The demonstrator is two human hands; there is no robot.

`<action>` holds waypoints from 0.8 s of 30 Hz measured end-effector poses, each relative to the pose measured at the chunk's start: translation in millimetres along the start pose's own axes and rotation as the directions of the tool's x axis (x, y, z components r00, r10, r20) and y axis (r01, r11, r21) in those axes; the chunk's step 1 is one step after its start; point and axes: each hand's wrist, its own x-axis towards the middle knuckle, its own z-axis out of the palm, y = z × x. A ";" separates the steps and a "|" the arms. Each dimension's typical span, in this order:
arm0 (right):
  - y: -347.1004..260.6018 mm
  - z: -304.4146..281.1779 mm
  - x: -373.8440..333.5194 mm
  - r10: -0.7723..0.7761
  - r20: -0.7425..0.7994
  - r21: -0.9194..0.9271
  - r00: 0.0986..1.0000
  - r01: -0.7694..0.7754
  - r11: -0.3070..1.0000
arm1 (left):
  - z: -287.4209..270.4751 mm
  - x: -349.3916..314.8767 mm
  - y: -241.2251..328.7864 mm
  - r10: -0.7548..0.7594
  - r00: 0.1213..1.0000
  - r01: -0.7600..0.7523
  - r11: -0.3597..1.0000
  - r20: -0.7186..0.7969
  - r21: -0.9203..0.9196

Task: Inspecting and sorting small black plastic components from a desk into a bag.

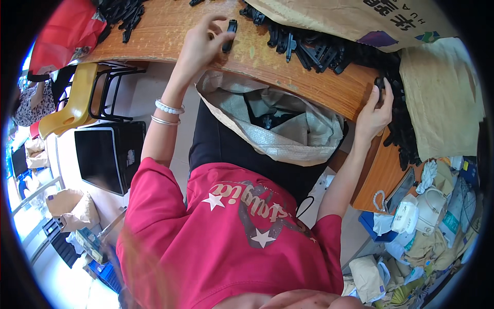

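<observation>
My left hand (201, 44) is over the wooden table near its front edge, fingers apart. One fingertip touches a slim black plastic piece (230, 32) on the tabletop. A small dark spot shows between its fingers, too small to make out. At the table's right end, my right hand (378, 113) pinches a small black plastic piece (380, 82) between thumb and fingers, beside a heap of similar black pieces (401, 123). Below the table edge, at my lap, an open woven sack (288, 147) holds some black pieces (270, 121).
More black pieces (319, 54) lie in a pile at the table's back, under a tan paper bag (355, 23). A red bag (67, 33) is at far left, above a yellow chair (77, 100). Bags and packages (432, 211) crowd the right side.
</observation>
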 end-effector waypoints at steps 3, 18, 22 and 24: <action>-13.5 -1.0 -8.2 0.090 0.189 0.131 0.978 -0.116 0.985 | -2.4 2.1 2.2 0.289 0.955 -0.297 0.923 0.066 0.246; -89.7 -16.0 -50.0 -0.020 0.712 0.638 0.702 -0.635 0.436 | 52.6 -49.4 72.9 0.092 0.816 0.458 0.500 0.571 -0.735; -88.0 -17.1 -54.2 0.041 0.680 0.603 0.732 -0.590 0.537 | 58.0 -53.5 84.8 -0.020 0.728 0.660 0.290 0.685 -0.693; -88.0 -16.1 -57.9 0.057 0.661 0.587 0.748 -0.563 0.581 | 60.7 -54.6 82.7 -0.014 0.753 0.596 0.439 0.658 -0.672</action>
